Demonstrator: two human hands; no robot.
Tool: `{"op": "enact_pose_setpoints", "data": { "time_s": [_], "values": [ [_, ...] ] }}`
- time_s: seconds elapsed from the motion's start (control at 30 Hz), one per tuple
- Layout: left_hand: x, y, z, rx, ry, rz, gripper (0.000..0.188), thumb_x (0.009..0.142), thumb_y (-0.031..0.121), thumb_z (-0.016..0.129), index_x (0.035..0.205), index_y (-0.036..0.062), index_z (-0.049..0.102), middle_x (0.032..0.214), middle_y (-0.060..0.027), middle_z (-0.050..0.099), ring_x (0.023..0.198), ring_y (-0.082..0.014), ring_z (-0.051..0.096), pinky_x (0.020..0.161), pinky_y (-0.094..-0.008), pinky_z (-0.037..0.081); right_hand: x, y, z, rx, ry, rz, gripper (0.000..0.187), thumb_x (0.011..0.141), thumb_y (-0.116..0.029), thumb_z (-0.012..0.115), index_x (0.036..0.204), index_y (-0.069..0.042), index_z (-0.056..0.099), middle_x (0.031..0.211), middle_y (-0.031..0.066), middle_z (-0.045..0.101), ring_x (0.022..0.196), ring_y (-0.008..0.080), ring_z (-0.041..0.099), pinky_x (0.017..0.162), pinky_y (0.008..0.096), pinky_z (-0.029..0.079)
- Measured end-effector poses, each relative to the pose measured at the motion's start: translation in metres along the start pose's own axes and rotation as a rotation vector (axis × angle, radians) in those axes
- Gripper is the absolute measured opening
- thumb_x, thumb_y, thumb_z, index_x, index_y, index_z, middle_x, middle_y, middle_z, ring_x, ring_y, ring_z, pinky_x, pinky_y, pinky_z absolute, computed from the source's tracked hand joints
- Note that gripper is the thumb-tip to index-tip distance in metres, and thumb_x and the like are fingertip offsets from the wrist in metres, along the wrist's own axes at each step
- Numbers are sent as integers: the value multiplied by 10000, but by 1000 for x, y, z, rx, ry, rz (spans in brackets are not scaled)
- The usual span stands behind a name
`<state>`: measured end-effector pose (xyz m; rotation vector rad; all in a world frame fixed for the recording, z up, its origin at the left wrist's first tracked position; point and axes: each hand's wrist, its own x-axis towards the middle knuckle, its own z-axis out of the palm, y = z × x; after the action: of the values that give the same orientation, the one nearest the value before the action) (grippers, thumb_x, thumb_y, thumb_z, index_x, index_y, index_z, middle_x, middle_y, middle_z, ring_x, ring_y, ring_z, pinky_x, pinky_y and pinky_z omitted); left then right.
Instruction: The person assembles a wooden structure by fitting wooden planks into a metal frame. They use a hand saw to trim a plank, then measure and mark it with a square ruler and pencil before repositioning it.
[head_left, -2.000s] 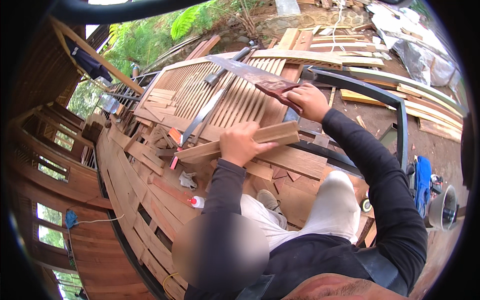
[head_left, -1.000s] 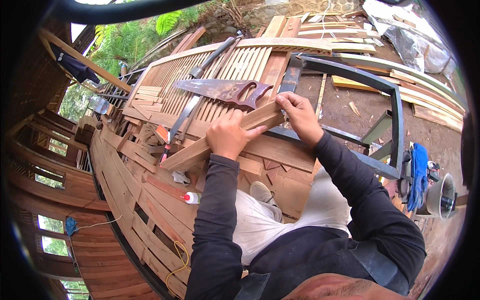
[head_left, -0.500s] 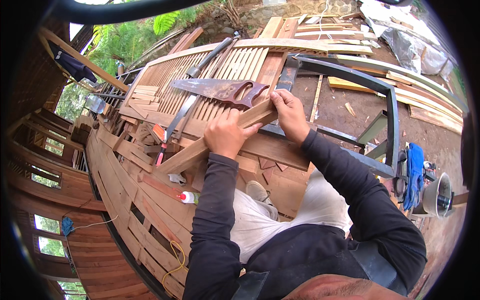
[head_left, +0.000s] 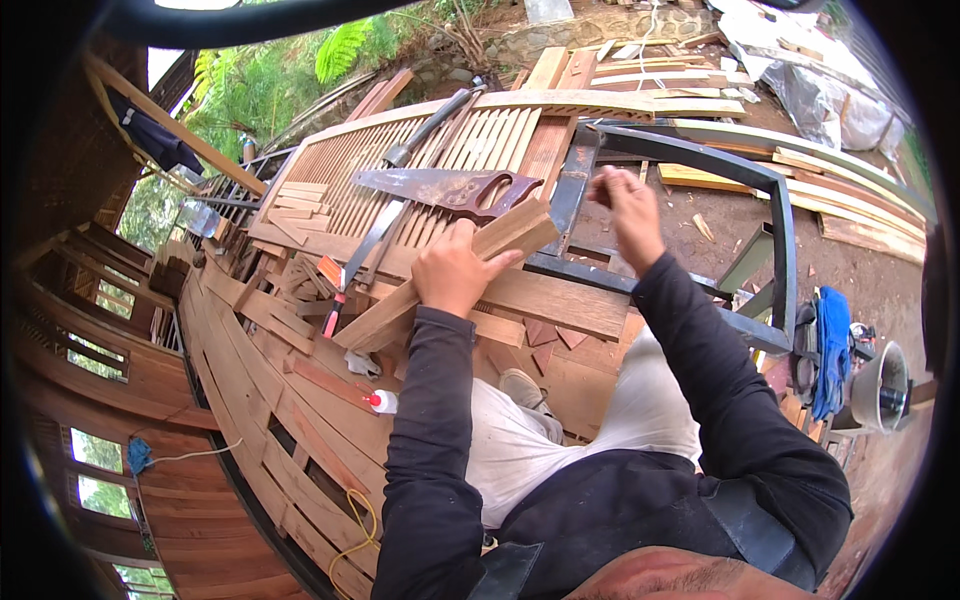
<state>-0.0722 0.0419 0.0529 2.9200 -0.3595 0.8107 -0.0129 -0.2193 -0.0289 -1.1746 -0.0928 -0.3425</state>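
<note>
My left hand (head_left: 450,270) grips a wooden board (head_left: 384,314) from above, with the thumb along its near side. The board slants from lower left to upper right, and its right end lies just below the handle of a handsaw (head_left: 430,190). My right hand (head_left: 630,215) is raised off the board, to the right of its end, over the dark metal frame (head_left: 780,240). Its fingers are bunched together, and whatever they may hold is too small to tell. The handsaw lies flat on a slatted wooden panel (head_left: 490,135), beyond my left hand.
A long blade with an orange-and-black handle (head_left: 334,312) lies left of the board. A dark long-handled tool (head_left: 430,128) rests on the slats. Below are a white bottle with a red cap (head_left: 382,401) and a yellow cord (head_left: 358,535). At right stands a bucket (head_left: 878,385) by blue cloth (head_left: 830,350).
My right hand has let go of the board's right end and moved up and to the right. My left hand still holds the board in nearly the same place.
</note>
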Motion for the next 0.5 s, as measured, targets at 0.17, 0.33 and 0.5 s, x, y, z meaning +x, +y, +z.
{"op": "enact_pose_setpoints", "data": {
  "time_s": [0.17,0.33,0.5],
  "values": [
    [-8,-26,-22,-81,-135,50,657,678,605,876,1023,91,654,855,-152,731,813,-375,722,725,-456,570,31,6,-125,-637,154,-50,250,970,-166,662,1121,30,698,975,133,741,899,208,711,826,334,558],
    [-2,-48,-28,97,-157,28,659,769,616,817,1080,54,667,854,-193,727,782,-413,709,711,-471,576,24,3,-140,-986,-82,82,285,921,-238,693,1059,7,741,1017,183,757,938,283,731,863,383,557],
    [84,30,-26,-576,-332,94,677,867,579,764,1120,-41,664,950,-240,731,833,-360,723,796,-426,564,39,44,-151,-588,-179,291,354,987,-305,658,1031,43,711,865,127,724,731,184,715,677,329,562]
  ]
}}
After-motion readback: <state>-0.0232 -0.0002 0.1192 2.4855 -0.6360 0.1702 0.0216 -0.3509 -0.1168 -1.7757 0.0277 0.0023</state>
